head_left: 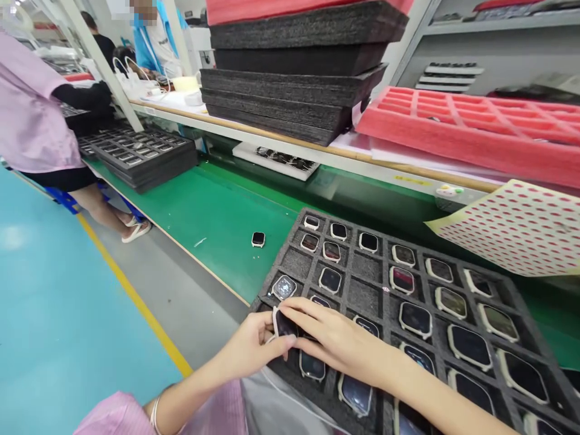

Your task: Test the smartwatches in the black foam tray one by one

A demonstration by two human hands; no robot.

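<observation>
Workshop bench: a green surface (217, 211) is bordered by a blue floor marked with a yellow line (136, 302); a pink-clad co-worker (36, 109) is seen at far left beside a tray stack (183, 166).
Held watch: a watch (285, 324) is gripped between both hands, tilted, at the left edge of the foam tray (294, 263), just below a watch with a lit face (284, 287). Whether it is wholly clear of the tray cannot be told.
Tray edges: the tray's left corner is met by the front edge of the surface; on its right, rows of watches are set in compartments.
Room around: green surface is left beyond the tray, where a lone watch (258, 239) is placed; behind, the space is bounded by a raised shelf (394, 172) and a dotted sheet (516, 232).
Left hand: the watch's near side is pinched by the left hand (254, 345), thumb forward; a bracelet (154, 417) is worn.
Right hand: the watch's far side is clasped by the right hand (338, 335), its fingers extended, its forearm laid diagonally above the tray.
</observation>
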